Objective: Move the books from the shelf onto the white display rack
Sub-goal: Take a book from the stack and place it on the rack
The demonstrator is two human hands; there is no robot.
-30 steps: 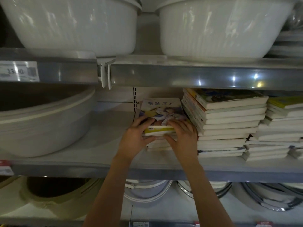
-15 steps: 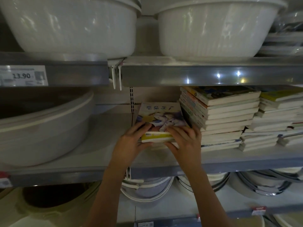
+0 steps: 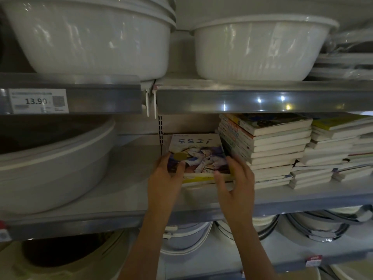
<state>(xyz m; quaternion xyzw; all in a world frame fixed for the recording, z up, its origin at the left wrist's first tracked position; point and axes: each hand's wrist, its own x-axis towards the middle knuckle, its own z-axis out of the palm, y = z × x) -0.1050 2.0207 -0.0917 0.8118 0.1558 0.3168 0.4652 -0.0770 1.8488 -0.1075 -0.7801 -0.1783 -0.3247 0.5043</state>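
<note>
Head view: our left hand [image 3: 164,181] grips left edge of small book pile [image 3: 198,158] on middle shelf [image 3: 121,190], thumb on cover. Our right hand [image 3: 235,183] curls round pile's right front corner. Taller book stacks [image 3: 268,146] touching pile on right. White basins [image 3: 260,47] above.

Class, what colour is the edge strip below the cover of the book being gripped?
Yellow: the strip shows best in the head view.
</note>
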